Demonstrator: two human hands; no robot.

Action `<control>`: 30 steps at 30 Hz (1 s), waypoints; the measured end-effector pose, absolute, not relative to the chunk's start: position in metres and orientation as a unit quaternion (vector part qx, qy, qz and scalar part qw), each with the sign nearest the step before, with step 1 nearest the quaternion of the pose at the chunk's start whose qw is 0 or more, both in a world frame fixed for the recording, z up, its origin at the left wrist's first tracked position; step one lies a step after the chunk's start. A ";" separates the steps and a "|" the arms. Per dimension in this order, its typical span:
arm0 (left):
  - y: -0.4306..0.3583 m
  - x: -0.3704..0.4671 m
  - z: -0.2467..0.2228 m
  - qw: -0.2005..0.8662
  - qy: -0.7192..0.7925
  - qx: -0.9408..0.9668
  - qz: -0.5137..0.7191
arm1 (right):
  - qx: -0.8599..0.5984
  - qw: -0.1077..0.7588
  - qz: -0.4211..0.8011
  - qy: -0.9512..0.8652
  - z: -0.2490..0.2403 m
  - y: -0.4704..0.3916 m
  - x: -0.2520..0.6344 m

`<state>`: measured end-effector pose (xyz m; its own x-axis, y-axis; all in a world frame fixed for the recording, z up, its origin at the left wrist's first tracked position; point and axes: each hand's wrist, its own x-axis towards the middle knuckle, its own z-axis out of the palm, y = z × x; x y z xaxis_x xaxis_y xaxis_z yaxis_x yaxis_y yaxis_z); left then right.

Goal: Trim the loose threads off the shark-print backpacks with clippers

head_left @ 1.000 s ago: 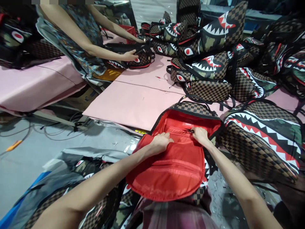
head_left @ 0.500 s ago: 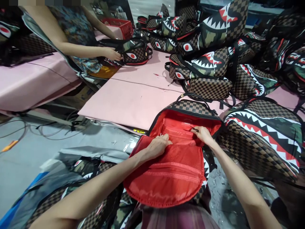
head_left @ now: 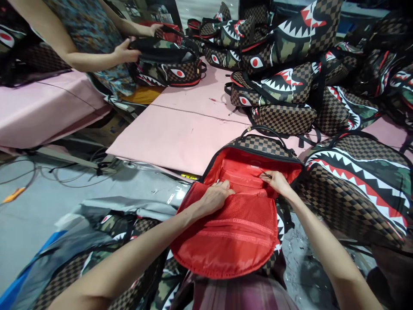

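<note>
A checkered backpack [head_left: 226,241] lies open on its back at the table's near edge, its red-lined flap folded down toward me. My left hand [head_left: 217,196] is closed on the red lining at the left of the opening. Inside the opening on the right, my right hand [head_left: 275,181] pinches a small dark pointed tool [head_left: 265,174], most of which the fingers hide. The black carry handle [head_left: 263,128] arches up at the bag's far end.
Across the pink table [head_left: 167,137], a co-worker's hands [head_left: 127,51] hold another shark-print bag [head_left: 176,71]. Stacked bags [head_left: 280,86] fill the far right; a large one [head_left: 358,185] lies right beside mine. A red pen [head_left: 217,101] lies mid-table. More bags [head_left: 119,232] sit lower left.
The co-worker's hands have risen and moved back, lifting part of their bag. My right hand's tool has tilted slightly; my left hand has barely shifted.
</note>
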<state>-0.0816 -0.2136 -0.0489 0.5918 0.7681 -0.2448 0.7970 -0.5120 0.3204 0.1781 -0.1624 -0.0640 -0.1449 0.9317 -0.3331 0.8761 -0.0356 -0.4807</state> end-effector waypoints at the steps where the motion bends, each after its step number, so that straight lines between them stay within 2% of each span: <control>1: -0.213 -0.082 -0.050 0.201 0.450 0.869 -0.039 | -0.641 0.058 0.305 -0.702 -0.059 -0.160 0.181; 6: -0.210 -0.083 -0.057 0.198 0.445 0.873 -0.034 | -0.629 0.199 0.228 -0.716 -0.015 -0.130 0.203; 8: -0.210 -0.082 -0.058 0.201 0.440 0.875 -0.024 | -0.596 0.256 0.292 -0.703 0.001 -0.121 0.212; 12: -0.210 -0.080 -0.056 0.206 0.442 0.872 -0.039 | -0.506 0.321 0.497 -0.628 0.019 -0.133 0.229; 14: -0.210 -0.079 -0.055 0.205 0.445 0.871 -0.044 | -0.481 0.366 0.545 -0.581 0.022 -0.150 0.244; 19: -0.206 -0.078 -0.053 0.205 0.445 0.870 -0.057 | -0.568 0.485 0.460 -0.480 -0.002 -0.200 0.285; 22: -0.205 -0.080 -0.054 0.205 0.443 0.872 -0.047 | -0.638 0.486 0.410 -0.435 -0.040 -0.231 0.292; 27: -0.205 -0.072 -0.055 0.273 0.541 0.794 -0.037 | -0.714 0.409 0.408 -0.394 -0.097 -0.274 0.269; 30: -0.199 -0.069 -0.044 0.326 0.544 0.772 -0.045 | -0.728 0.434 0.392 -0.358 -0.117 -0.284 0.256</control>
